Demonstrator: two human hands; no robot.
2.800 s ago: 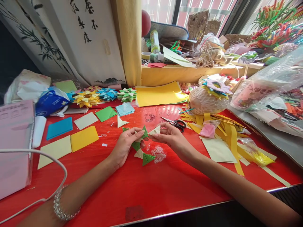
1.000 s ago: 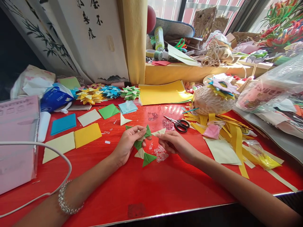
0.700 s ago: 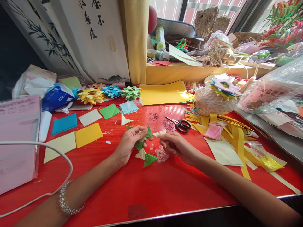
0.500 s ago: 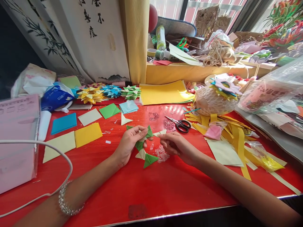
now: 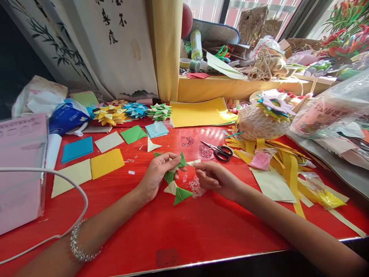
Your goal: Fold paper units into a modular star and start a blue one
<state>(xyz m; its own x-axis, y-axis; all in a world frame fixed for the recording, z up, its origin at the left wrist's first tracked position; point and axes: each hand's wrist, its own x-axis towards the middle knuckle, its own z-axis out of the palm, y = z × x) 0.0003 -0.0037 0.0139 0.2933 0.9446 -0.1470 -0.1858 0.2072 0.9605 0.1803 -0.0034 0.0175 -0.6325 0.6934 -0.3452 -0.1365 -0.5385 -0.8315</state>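
Between the thumb and fingers of my left hand is a chain of folded green and cream paper pieces; part of it is hidden behind the fingers. Its lower end curves down and to the right. My right hand pinches a small folded cream paper piece by its right end. The left tip of that piece comes close to the green fold at the chain's top; I cannot tell whether they touch. Another folded cream piece stands on the red table just beyond my left hand.
Black-handled scissors lie beyond my right hand. Paper stacks in blue, yellow and green are at the left. Finished folded-paper stars line the back. A white cable loops over at the left. Yellow paper strips lie right.
Very little differs. Both hands keep their grips, and the cream piece stays beside the top of the chain. The view has shifted slightly.
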